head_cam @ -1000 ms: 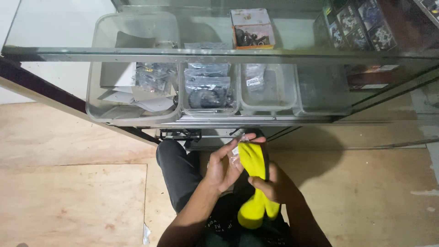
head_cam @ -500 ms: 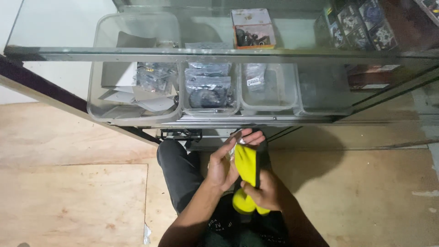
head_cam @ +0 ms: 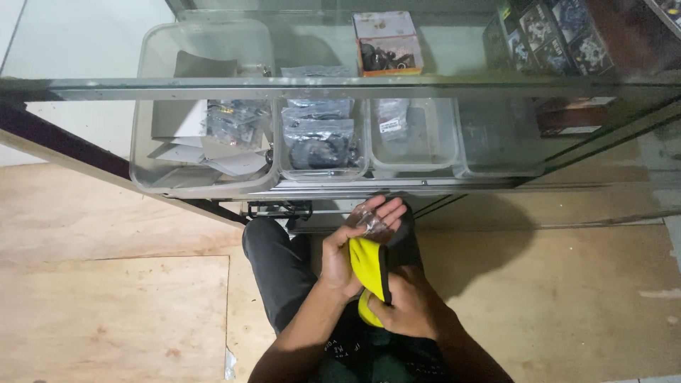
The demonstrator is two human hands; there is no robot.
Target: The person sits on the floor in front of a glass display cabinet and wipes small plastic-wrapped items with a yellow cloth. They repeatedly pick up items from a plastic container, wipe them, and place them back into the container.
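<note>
The yellow cloth (head_cam: 369,266) sits between both hands, low in front of the person's lap, its long axis running from the body outward toward the glass shelf (head_cam: 340,89). The right hand (head_cam: 411,305) is clamped on the near end of the cloth, fingers curled around it together with a dark strip that lies along its right side. The left hand (head_cam: 351,252), just beyond and left of that grip, lies half open with its palm against the cloth's left face and its fingertips pressed on a small clear plastic packet (head_cam: 369,221) at the cloth's far end. Both hands touch the cloth; the left is nearer the packet. To the left, the person's dark-trousered knee (head_cam: 273,266) lies close by; to the right the wooden floor (head_cam: 567,284) leaves open room. Farther out, past the packet, the shelf's front edge runs crosswise, with a row of clear plastic bins (head_cam: 323,145) holding bagged parts behind it, and a small open box (head_cam: 386,42) beyond those.
</note>
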